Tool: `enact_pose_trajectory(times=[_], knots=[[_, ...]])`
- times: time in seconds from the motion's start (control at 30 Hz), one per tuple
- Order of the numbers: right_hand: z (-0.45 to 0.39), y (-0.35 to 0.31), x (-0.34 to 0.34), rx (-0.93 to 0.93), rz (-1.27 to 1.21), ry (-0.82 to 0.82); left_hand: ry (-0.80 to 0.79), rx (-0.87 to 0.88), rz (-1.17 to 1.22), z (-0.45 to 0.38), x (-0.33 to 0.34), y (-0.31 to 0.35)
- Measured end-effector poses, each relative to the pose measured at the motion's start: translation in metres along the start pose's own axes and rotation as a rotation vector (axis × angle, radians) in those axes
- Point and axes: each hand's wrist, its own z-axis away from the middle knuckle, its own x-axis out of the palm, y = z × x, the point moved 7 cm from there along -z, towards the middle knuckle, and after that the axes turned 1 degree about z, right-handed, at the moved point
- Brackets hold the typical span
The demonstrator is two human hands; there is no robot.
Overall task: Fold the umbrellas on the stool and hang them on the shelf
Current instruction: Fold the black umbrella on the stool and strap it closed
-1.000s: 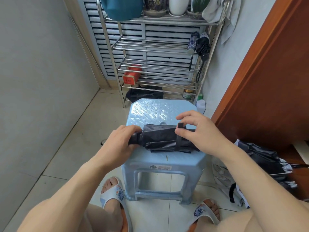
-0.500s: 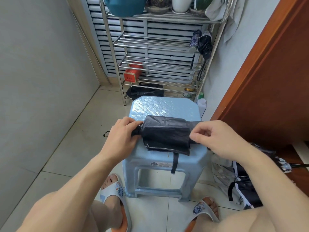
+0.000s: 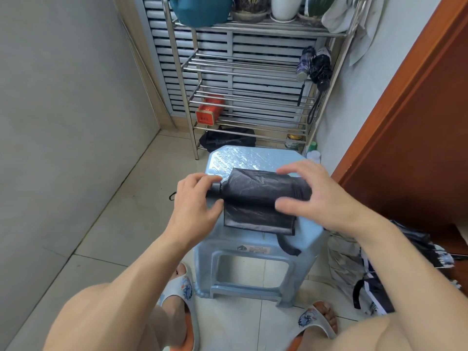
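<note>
so we have a black umbrella [image 3: 263, 198] lying across the near half of the blue stool [image 3: 253, 160], collapsed but only half rolled: a loose flap of canopy spreads toward the stool's near edge and its closing strap [image 3: 287, 245] dangles unfastened over that edge. our left hand [image 3: 195, 206] grips the handle end at the stool's left side, fingers curled round it, and our right hand [image 3: 316, 196] curls over the roll at the stool's right side, thumb under and fingers on top. beyond the stool, on the metal shelf [image 3: 243, 64], two folded umbrellas [image 3: 315, 65] already hang at the right post, so we judge part of the job done. right of the stool, on the floor, another patterned umbrella [image 3: 374, 282] lies in a loose heap, apparently waiting its turn. what is left for this one, as we read it, is to tighten the roll, wrap and fasten the strap, then hang it. room is tight: the wooden door [image 3: 417, 122] stands just right of the stool and the wall is to its left, but the strip between stool and shelf looks open. the flap already reaches the stool's near edge, so the roll could slip off toward our feet.
</note>
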Motion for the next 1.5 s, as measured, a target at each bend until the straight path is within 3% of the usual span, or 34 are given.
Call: enact_pose_trajectory(times=[0.1,0.17,0.23,0.33,0.4,0.53,0.6,0.8,0.97,1.03,1.23,1.37,1.5], knots=[[0.021,0.001,0.03,-0.089,0.43,-0.299,-0.012,-0.042,0.029,0.011,-0.005,-0.001],[0.028,0.007,0.047,-0.109,0.615,-0.334,-0.001,-0.098,0.087,0.012,-0.012,-0.005],[0.024,0.004,0.048,-0.183,0.597,-0.208,0.015,-0.12,0.1,0.01,-0.017,-0.006],[0.009,0.0,0.025,-0.209,0.334,0.085,0.054,-0.173,0.127,0.01,-0.022,-0.008],[-0.009,0.006,0.012,-0.087,0.219,0.174,0.053,-0.226,0.188,0.011,-0.023,-0.008],[-0.044,0.032,0.009,0.228,0.254,0.26,-0.096,-0.28,0.232,0.017,-0.008,-0.007],[-0.051,0.037,0.013,0.29,0.298,0.299,-0.169,-0.269,0.213,0.02,0.001,-0.005],[-0.032,0.009,0.012,0.046,0.434,0.475,-0.295,-0.142,0.039,0.023,0.017,-0.001],[-0.005,0.009,0.025,-0.249,0.499,0.211,-0.262,-0.106,-0.003,0.02,0.019,0.005],[0.003,0.018,0.036,-0.242,0.53,0.118,-0.249,-0.11,-0.02,0.02,0.02,0.006],[0.015,0.011,0.023,-0.204,0.299,0.135,-0.172,-0.165,-0.002,0.02,0.022,0.006],[0.022,0.016,0.033,-0.218,0.386,-0.02,-0.19,-0.198,0.134,0.018,0.021,0.007],[0.018,0.016,0.035,-0.251,0.423,0.048,-0.174,-0.214,0.223,0.017,0.019,0.009]])
